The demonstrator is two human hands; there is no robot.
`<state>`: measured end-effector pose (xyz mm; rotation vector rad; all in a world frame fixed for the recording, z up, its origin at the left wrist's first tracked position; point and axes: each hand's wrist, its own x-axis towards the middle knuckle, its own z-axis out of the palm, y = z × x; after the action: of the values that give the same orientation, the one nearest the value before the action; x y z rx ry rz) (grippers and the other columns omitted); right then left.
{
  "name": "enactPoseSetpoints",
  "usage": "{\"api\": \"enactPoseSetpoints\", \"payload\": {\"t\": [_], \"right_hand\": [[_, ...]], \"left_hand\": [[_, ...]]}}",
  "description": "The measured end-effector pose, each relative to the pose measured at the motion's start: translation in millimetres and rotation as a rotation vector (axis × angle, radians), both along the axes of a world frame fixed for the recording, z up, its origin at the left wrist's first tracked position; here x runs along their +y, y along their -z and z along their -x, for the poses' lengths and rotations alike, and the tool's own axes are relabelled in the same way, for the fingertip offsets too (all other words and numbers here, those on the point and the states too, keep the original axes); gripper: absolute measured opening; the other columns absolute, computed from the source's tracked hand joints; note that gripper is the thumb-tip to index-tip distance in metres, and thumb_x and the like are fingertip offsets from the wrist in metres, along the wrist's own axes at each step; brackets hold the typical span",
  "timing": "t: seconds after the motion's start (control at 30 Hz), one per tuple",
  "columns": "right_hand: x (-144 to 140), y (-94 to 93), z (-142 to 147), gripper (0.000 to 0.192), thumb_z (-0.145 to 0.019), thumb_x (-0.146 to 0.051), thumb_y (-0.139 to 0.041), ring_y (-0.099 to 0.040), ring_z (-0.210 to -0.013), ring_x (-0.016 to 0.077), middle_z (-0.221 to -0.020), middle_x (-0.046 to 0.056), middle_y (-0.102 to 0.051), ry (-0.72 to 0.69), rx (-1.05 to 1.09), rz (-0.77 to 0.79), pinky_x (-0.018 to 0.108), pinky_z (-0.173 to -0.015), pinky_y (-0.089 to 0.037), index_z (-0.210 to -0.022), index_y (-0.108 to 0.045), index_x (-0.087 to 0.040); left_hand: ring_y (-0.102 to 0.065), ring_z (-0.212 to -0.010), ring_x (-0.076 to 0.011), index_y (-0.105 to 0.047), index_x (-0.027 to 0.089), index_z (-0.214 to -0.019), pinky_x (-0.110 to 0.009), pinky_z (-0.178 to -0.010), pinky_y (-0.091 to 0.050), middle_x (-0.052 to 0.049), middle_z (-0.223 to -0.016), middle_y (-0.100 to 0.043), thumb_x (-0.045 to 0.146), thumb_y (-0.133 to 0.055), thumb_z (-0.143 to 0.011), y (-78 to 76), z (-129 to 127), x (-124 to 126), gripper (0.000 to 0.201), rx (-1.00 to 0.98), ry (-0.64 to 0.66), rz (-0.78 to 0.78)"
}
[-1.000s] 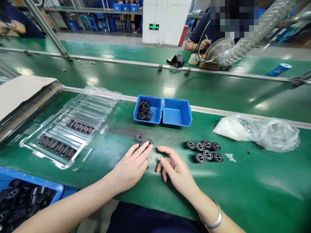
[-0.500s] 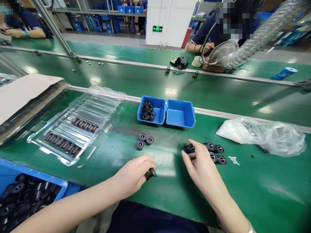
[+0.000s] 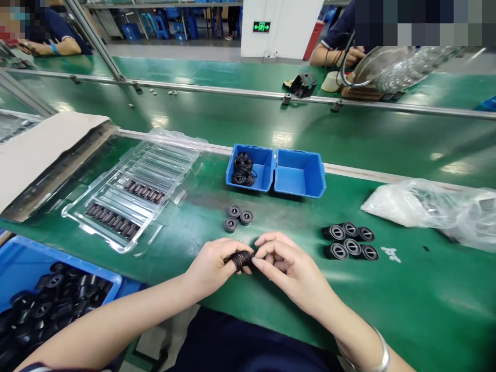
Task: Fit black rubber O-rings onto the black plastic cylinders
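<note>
Low over the green table, my left hand [image 3: 213,266] is closed round a bunch of black O-rings [image 3: 241,260]. My right hand [image 3: 284,261] meets it from the right, thumb and forefinger pinched at the right end of the bunch. Whether a single ring is between those fingertips is too small to make out. Just beyond my hands lie three round black parts [image 3: 231,224] with centre holes. To the right of my right hand, several black cylinders [image 3: 352,247] with slotted tops stand in two rows.
Two blue bins [image 3: 300,175] stand at the back, the left one holding more O-rings [image 3: 243,168]. A clear tray [image 3: 112,206] with rows of dark parts lies left. A large blue crate [image 3: 116,281] of black parts is lower left. Plastic bags [image 3: 403,204] lie right. Co-workers sit across.
My right hand has left the black cylinders and moved left to the O-rings in my left hand. One more cylinder top shows in the group. The camera view has shifted slightly.
</note>
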<state>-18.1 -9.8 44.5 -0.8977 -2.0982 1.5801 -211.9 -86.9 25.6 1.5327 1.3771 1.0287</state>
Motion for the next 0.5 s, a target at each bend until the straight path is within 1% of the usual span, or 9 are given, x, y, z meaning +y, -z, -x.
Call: {"api": "enactPoseSetpoints", "payload": {"t": [0.07, 0.13, 0.2, 0.27, 0.37, 0.5], "right_hand": [[2, 0.2, 3, 0.020, -0.092, -0.034, -0.058, -0.052, -0.070, 0.0101, -0.104, 0.007, -0.053, 0.009, 0.032, 0.043, 0.023, -0.058, -0.047, -0.081, -0.061, -0.018], [5, 0.1, 5, 0.021, -0.091, -0.033, -0.058, -0.052, -0.072, 0.0101, -0.104, 0.007, -0.052, 0.049, 0.054, 0.081, 0.023, -0.060, -0.047, -0.078, -0.060, -0.017], [8, 0.3, 5, 0.023, -0.091, -0.033, -0.059, -0.052, -0.071, 0.0094, -0.103, 0.007, -0.052, 0.082, 0.048, 0.121, 0.023, -0.059, -0.046, -0.076, -0.059, -0.017], [9, 1.4, 5, 0.024, -0.090, -0.034, -0.060, -0.052, -0.068, 0.0088, -0.102, 0.006, -0.052, 0.087, 0.017, 0.160, 0.022, -0.055, -0.043, -0.073, -0.059, -0.016], [10, 5.0, 3, 0.025, -0.089, -0.034, -0.060, -0.049, -0.063, 0.0074, -0.103, 0.007, -0.053, 0.082, -0.025, 0.206, 0.021, -0.049, -0.039, -0.071, -0.057, -0.016], [9, 10.2, -1, 0.027, -0.088, -0.035, -0.060, -0.046, -0.059, 0.0059, -0.105, 0.007, -0.054, 0.092, -0.035, 0.215, 0.021, -0.046, -0.037, -0.071, -0.056, -0.016]], "left_hand": [[-0.067, -0.065, -0.0093, -0.070, 0.018, -0.100, -0.018, -0.064, -0.055, 0.002, -0.074, -0.073, 0.010, -0.057, -0.089, -1.1, 1, 0, 0.019, 0.022, -0.002, -0.015], [-0.066, -0.065, -0.0092, -0.070, 0.019, -0.102, -0.018, -0.065, -0.055, 0.003, -0.074, -0.074, 0.005, -0.056, -0.087, -2.5, 3, 1, 0.025, 0.054, -0.006, -0.035], [-0.066, -0.067, -0.0090, -0.069, 0.021, -0.103, -0.018, -0.068, -0.054, 0.004, -0.075, -0.074, 0.003, -0.055, -0.087, -3.9, 7, 1, 0.027, 0.105, -0.017, -0.071], [-0.067, -0.074, -0.0099, -0.069, 0.021, -0.102, -0.019, -0.072, -0.053, 0.005, -0.077, -0.074, 0.006, -0.057, -0.088, -4.4, 11, 1, 0.024, 0.176, -0.033, -0.130], [-0.068, -0.084, -0.0121, -0.068, 0.018, -0.102, -0.022, -0.077, -0.053, 0.000, -0.087, -0.074, 0.010, -0.057, -0.090, -2.6, 16, 1, 0.018, 0.291, -0.047, -0.264], [-0.068, -0.090, -0.0149, -0.065, 0.014, -0.105, -0.026, -0.079, -0.055, -0.007, -0.097, -0.072, 0.008, -0.052, -0.091, -0.5, 21, -1, 0.020, 0.422, -0.002, -0.433]]}}
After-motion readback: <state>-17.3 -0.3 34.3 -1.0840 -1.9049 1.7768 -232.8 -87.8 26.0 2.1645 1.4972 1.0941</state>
